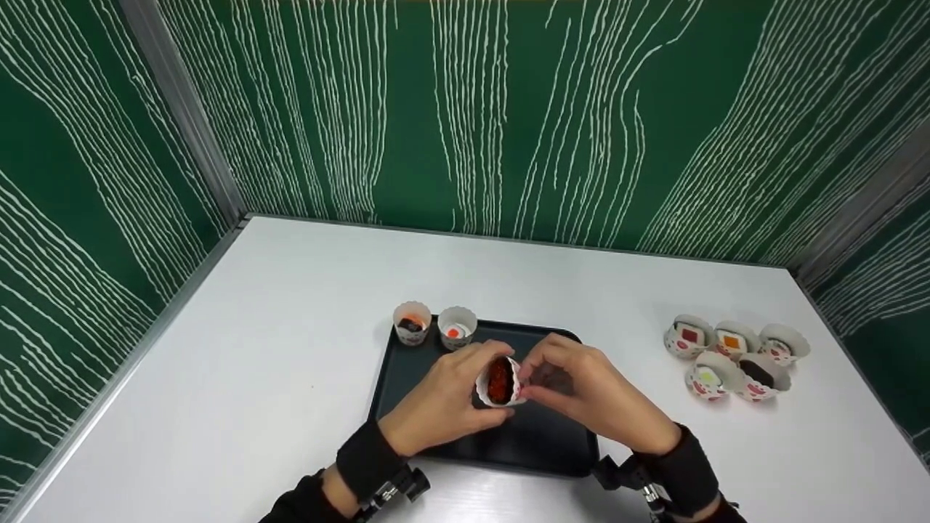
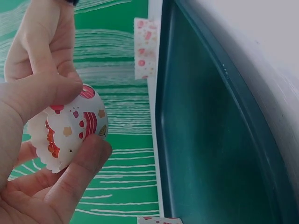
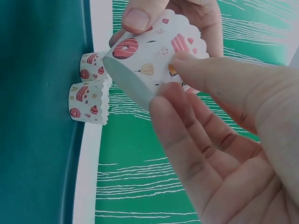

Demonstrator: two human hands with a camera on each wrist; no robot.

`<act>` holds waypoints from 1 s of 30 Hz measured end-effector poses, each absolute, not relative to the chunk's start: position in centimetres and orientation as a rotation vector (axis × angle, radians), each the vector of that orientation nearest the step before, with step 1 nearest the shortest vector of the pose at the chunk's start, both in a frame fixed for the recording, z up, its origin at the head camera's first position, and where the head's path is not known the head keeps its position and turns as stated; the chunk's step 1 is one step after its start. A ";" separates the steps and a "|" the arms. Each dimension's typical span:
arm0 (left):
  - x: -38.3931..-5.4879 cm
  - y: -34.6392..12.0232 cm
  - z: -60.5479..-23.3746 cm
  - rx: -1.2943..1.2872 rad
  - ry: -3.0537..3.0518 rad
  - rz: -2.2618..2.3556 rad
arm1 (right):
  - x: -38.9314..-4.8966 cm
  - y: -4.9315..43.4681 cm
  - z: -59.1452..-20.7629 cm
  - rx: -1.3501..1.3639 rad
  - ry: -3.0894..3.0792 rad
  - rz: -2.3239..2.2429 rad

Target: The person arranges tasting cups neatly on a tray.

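Note:
Above the dark tray (image 1: pixel 465 450), my left hand (image 1: pixel 439 399) grips a white paper baking cup (image 2: pixel 70 121) printed with pink cakes and donuts. The cup is tilted, its scalloped mouth towards the head camera. Inside lies a dark-wrapped piece like sushi, topped with glossy red roe (image 1: pixel 499 381). My right hand (image 1: pixel 592 381) pinches the same cup from the right side. In the right wrist view its thumb (image 3: pixel 191 67) lies on the printed wall, while a finger touches near the cup's pale base.
At the tray's far left corner stand two similar cups, one (image 1: pixel 412 335) with an orange-topped dark piece, another (image 1: pixel 458 343) with a white piece with an orange dot. Several filled cups (image 1: pixel 708 396) cluster on the white table (image 1: pixel 305 305) at right. Green walls (image 1: pixel 407 181) enclose the table.

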State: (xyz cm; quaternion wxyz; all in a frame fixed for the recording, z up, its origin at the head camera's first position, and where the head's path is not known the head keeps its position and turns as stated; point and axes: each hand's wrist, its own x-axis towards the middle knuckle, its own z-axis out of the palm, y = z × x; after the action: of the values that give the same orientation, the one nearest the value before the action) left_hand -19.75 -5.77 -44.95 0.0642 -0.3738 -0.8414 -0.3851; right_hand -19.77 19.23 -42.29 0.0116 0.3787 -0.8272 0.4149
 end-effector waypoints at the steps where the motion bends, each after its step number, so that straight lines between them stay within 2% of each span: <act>1: -19.7 -5.8 -44.9 -1.123 -2.547 -1.160 | -19.8 19.2 -42.3 1.190 -2.572 1.287; 16: -19.6 -5.6 -45.0 -1.146 -2.541 -1.155 | -19.5 19.3 -41.7 1.260 -2.575 1.261; 30: -19.6 -5.7 -45.0 -1.160 -2.587 -1.081 | -18.6 21.7 -39.3 1.113 -2.654 1.217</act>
State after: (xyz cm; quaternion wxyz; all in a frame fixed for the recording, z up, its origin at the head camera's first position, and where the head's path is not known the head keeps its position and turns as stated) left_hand -19.58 -5.67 -45.00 0.0536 -0.3816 -0.8514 -0.3559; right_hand -18.55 21.66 -39.34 0.0085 0.3560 -0.8493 0.3896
